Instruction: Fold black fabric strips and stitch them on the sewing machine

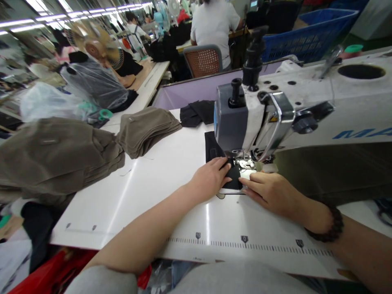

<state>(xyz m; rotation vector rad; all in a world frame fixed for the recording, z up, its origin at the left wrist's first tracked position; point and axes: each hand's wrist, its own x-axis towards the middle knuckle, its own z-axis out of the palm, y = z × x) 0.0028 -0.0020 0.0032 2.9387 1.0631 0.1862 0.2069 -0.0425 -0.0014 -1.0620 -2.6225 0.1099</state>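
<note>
A small black fabric piece (233, 178) lies flat on the white sewing table (171, 204), just left of the metal needle plate (246, 164). My left hand (211, 178) rests on its left part, fingers spread and lying flat. My right hand (269, 188) touches the fabric's right edge with its outstretched fingertips, in front of the needle plate. Another dark piece (211, 143) extends behind my left fingers, beside the head of the sewing machine (231, 122). The machine's head partly hides the area behind the needle.
Brown fabric stacks (147, 128) lie at the left, with folded black fabric (197, 112) farther back. Plastic-wrapped goods (94, 81) stand beyond them. A person in a white shirt (214, 28) sits near a chair (203, 61). A blue basket (309, 38) is behind the machine.
</note>
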